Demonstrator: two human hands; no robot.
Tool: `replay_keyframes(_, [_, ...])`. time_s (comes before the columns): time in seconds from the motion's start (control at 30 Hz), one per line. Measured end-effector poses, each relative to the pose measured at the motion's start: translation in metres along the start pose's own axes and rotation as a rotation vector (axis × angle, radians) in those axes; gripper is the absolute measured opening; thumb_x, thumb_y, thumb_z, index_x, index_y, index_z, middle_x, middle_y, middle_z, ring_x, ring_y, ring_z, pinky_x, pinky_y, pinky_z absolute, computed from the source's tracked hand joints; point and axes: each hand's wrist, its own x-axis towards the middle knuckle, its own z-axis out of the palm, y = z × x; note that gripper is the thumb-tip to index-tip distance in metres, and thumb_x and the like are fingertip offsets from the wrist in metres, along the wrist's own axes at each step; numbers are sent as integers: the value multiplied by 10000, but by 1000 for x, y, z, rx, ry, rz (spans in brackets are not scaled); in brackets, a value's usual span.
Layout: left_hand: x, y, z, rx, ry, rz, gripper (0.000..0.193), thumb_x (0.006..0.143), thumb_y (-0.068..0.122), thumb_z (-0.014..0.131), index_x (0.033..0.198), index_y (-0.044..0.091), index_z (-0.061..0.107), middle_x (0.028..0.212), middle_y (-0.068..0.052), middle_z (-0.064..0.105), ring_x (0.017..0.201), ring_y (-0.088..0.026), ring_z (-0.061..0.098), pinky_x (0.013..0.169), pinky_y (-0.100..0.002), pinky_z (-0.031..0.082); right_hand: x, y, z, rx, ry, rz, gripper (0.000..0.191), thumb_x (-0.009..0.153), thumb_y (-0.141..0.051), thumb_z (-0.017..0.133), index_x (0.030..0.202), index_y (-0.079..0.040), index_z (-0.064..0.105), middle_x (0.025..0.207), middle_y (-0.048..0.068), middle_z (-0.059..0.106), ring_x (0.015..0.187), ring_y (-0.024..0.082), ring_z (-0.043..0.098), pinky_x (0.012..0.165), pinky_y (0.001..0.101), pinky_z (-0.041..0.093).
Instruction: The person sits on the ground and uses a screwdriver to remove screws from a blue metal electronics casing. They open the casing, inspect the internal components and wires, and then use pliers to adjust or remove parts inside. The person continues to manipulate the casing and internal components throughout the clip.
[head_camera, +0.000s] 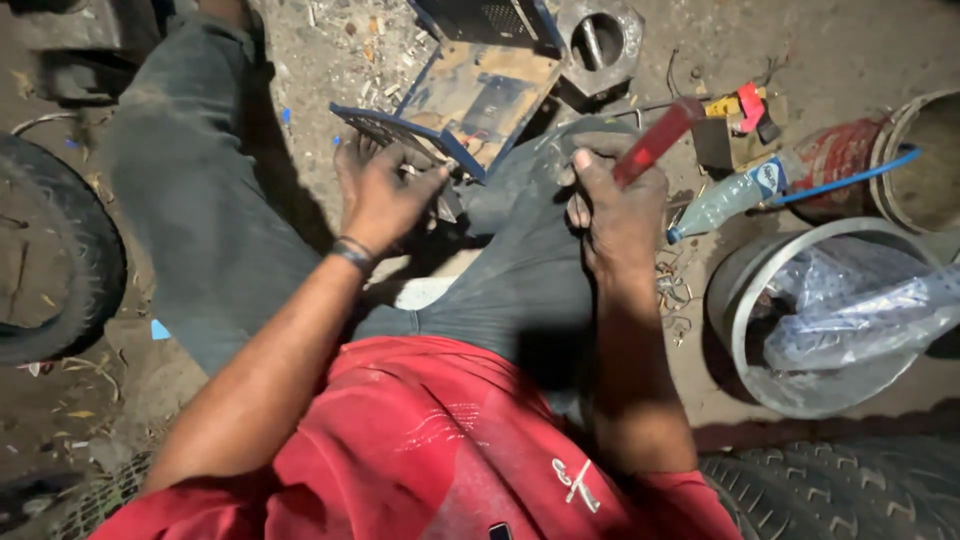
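We've got our right hand (618, 210) with fingers clamped round a red-handled tool (655, 142), left hand (383, 192) fingers curled on the blue-edged flat metal panel (470, 105) lying on the dirt floor (860, 50) past our knees.

Dirt floor (840, 40), bottle (725, 200), metal basin (735, 320)

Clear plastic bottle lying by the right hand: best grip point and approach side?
Grip the plastic bottle around its clear mid-body, coming from above. It lies on its side on the ground, cap end toward the right hand, far end against the red can. The blue rod and the metal bowl crowd its sides, so the top is probably the only open way in.
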Motion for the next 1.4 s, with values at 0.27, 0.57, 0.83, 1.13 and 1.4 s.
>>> replay_keyframes(0.27, [51, 57, -44, -1053, -563, -1032, 381, 901, 407, 747, 853, 44, 641, 672, -85, 618, 597, -252, 595, 575, -438, 453, -39, 6, 30, -443, -288, -359, 547, 791, -106, 889, 1260, 41, 650, 1046, 67, 643, 919, 153, 594, 784, 295, 526])
replay_keyframes(0.57, [67, 31, -8, -419, -313, -7, 354, 853, 230, 755, 1109, 16, 638, 954, -205, 687, 898, -422, 653, 796, -497, 503, -15, 7, -46, 638, -165, 125, 403, 1006, -370, 689, 1196, -39, 559, 1029, 128, 688, 546, 113, 501, 458, 258, 392])
replay_keyframes(0.83, [50, -13, 51, -408, -814, 107, 361, 791, 294, 851, 1036, 80, 695, 908, -195, 714, 881, -429, 678, 776, -516, 539, -24, 21, -123, 451, -83, -258, 424, 867, -160, 788, 1204, -6, 584, 1022, 103, 679, 657, 130, 546, 570, 289, 439])
replay_keyframes(1.13, [22, -44, 4, -599, -726, -179, 457, 719, 196, 910, 1110, 52, 722, 983, -187, 730, 922, -338, 710, 816, -431, 541, -5, 152, -265, -1010, 268, 49, 448, 824, -228, 816, 1178, 27, 712, 951, 140, 736, 807, 187, 669, 733, 379, 531])
replay_keyframes(1.4, [20, -48, -23, -970, -632, -499, 371, 826, 93, 842, 1180, 37, 742, 1019, -52, 738, 937, -124, 658, 846, -300, 547, 1, 139, -230, -473, 524, -2, 280, 968, -183, 743, 1160, 19, 713, 981, 43, 701, 883, 152, 625, 810, 320, 503])
